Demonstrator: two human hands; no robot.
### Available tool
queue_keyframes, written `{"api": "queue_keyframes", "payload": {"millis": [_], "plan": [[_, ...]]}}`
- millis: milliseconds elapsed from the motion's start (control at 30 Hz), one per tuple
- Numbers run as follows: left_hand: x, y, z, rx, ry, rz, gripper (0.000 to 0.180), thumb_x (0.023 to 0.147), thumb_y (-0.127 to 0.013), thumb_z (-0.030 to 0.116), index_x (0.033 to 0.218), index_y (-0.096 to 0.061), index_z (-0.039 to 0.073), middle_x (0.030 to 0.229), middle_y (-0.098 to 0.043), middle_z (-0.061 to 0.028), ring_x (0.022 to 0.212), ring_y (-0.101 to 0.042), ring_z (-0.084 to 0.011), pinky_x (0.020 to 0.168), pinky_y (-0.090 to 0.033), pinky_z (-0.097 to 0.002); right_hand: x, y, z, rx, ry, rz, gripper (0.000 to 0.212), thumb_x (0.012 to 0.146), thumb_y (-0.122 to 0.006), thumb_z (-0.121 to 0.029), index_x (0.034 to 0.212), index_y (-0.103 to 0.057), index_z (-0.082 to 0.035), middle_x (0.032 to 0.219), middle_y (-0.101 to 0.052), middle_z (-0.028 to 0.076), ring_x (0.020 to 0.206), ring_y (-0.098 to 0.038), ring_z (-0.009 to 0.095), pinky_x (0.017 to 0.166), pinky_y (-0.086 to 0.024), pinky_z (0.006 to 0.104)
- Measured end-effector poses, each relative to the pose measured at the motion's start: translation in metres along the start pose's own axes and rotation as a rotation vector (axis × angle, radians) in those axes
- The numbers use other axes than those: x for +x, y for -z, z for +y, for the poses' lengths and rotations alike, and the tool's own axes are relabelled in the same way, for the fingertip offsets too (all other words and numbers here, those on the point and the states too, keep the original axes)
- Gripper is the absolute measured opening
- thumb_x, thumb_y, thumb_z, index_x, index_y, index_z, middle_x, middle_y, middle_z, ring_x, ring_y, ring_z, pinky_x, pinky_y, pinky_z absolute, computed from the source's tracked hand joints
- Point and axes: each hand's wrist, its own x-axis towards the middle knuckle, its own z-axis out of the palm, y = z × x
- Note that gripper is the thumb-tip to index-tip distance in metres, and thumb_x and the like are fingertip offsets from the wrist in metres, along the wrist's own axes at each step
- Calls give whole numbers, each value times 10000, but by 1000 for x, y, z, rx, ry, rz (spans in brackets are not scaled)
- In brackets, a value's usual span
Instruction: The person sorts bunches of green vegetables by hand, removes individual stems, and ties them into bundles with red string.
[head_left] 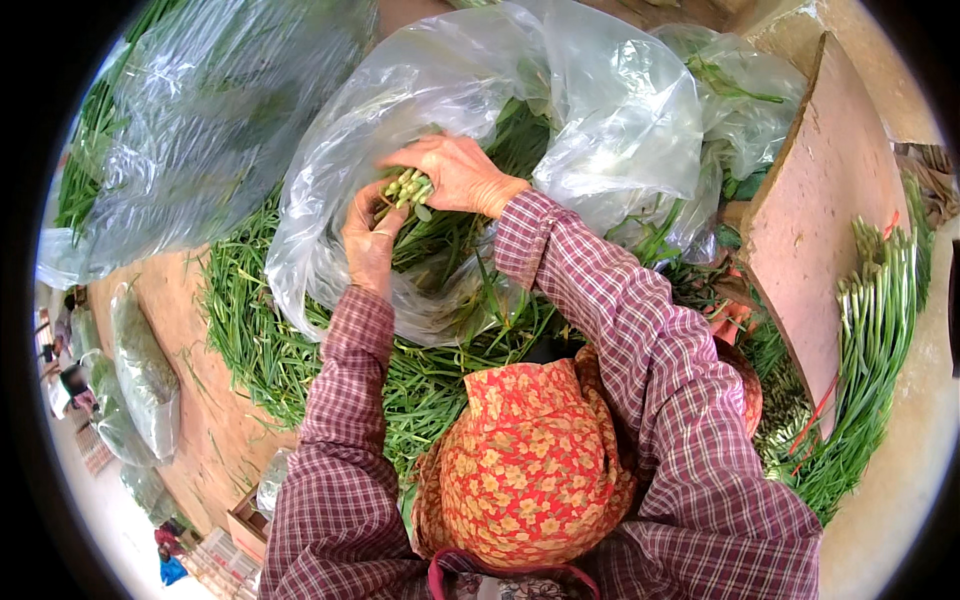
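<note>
Both hands are at a small bunch of green stems (408,188), its cut ends facing up toward me. My left hand (370,235) pinches the bunch from the left, thumb in front. My right hand (460,175) closes round it from the right, its fingertips partly hidden and slightly blurred. Around and below the hands gapes a see-through plastic bag (620,120) with long green leafy stalks (440,240) inside. Under the bag spreads a big heap of loose green stalks (260,320).
Another plastic-wrapped load of greens (240,110) lies at the upper left. A leaning board (825,200) stands at right, beside a bundle of long stalks (885,320) with a red tie. Several filled bags (145,370) lie on the floor at far left. Red flowered cloth (530,460) covers my lap.
</note>
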Motion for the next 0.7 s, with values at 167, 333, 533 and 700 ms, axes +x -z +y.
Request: {"api": "queue_keyframes", "payload": {"millis": [167,333,533,700], "plan": [[-2,-5,-17,178,-161,-33,563,793,-722,89,1302,-484,52,1241,-568,-108,1131,-541,-235,1002,-416,-361,-4,12,-4,65,-59,-66,378,657,-695,-62,1025,-681,-147,1002,-679,52,965,-628,302,844,-501,402],[16,-9,-63,1338,-94,-214,762,810,-725,339,1449,-353,153,1449,-397,-141,1325,-377,-355,1100,-291,-497,6,38,-43,49,75,185,326,639,-669,-53,952,-674,-147,835,-658,32,860,-632,282,775,-506,391],[31,-8,-79,1484,9,-285,695,909,-600,374,1502,-255,264,1524,-304,-104,1400,-279,-334,1111,-242,-556,44,152,-128,673,202,548,176,805,-724,-51,975,-690,-20,918,-689,1,848,-608,71,768,-498,252],[25,29,-35,1259,-138,-396,575,887,-609,290,1418,-436,157,1458,-399,-147,1369,-319,-358,1126,-274,-429,48,231,-199,779,-152,609,237,894,-689,-159,1061,-648,3,951,-666,6,839,-606,88,748,-485,248]]}}
